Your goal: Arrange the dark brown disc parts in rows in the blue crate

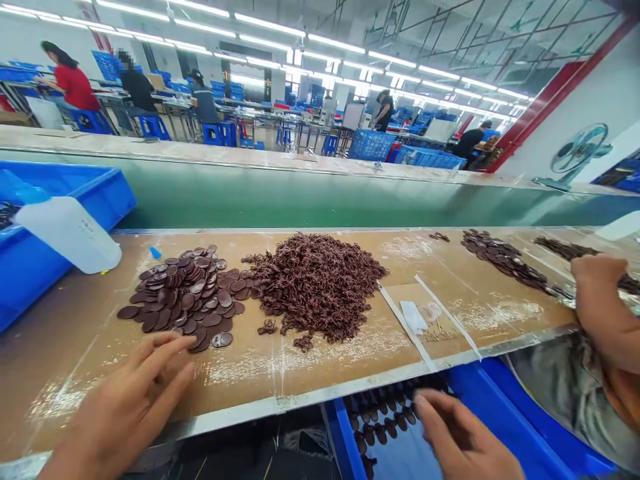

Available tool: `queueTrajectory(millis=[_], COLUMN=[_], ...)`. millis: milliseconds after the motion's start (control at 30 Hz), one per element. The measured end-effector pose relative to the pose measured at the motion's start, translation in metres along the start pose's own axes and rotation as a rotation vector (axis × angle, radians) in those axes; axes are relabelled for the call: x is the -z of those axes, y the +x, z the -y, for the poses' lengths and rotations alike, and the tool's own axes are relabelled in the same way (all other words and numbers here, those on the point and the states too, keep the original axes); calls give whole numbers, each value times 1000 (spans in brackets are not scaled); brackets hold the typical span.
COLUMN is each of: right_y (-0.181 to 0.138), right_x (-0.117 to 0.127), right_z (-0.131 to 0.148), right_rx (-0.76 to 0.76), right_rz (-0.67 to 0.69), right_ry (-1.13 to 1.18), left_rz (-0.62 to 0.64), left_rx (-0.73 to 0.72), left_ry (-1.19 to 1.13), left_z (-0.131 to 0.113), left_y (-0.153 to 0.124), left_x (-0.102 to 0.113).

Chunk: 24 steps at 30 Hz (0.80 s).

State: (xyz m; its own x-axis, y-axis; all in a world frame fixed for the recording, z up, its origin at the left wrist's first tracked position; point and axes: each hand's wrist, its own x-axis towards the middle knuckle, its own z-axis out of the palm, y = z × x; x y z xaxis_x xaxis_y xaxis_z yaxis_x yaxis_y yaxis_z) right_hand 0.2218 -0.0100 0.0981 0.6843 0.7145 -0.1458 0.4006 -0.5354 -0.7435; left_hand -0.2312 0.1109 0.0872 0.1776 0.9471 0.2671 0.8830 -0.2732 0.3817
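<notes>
My left hand (133,393) is over the near edge of the work table, its fingers stretched forward and the thumb apart from them. Its fingertips are at the front of a pile of flat brown ovals (183,297); I see nothing held in it. To the right of that pile is a heap of small, curly, dark brown pieces (320,283). Below the table edge, my right hand (463,437) is over a blue bin, fingers curled and tips close together. Whatever they may hold is hidden. Rows of brown ovals (383,427) lie inside the bin (500,417).
A white bottle (70,233) leans by a blue crate (95,190) at left. A small blue cap (155,253) lies near the ovals. White strips (407,327) mark the table (350,373). At right, a co-worker's arm (605,313) reaches over more brown pieces (505,257). Behind runs a green belt (280,200).
</notes>
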Motion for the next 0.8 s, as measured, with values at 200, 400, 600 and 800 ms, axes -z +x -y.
queueTrajectory(millis=[200,400,600,800], right_y=[18,26,31,11], right_x=[-78,-83,-73,-80], right_z=[88,80,63,61], right_rx=[416,395,393,320], right_rz=[186,231,208,53], right_ry=[-241,-292,-10,206], left_rz=[166,190,69,18], left_rx=[-69,9,-46,-99], left_ry=[108,-36,-78,-148], left_z=[-15,-6,18,25], left_y=[35,29,37,32], left_x=[-22,-25,-38,-26])
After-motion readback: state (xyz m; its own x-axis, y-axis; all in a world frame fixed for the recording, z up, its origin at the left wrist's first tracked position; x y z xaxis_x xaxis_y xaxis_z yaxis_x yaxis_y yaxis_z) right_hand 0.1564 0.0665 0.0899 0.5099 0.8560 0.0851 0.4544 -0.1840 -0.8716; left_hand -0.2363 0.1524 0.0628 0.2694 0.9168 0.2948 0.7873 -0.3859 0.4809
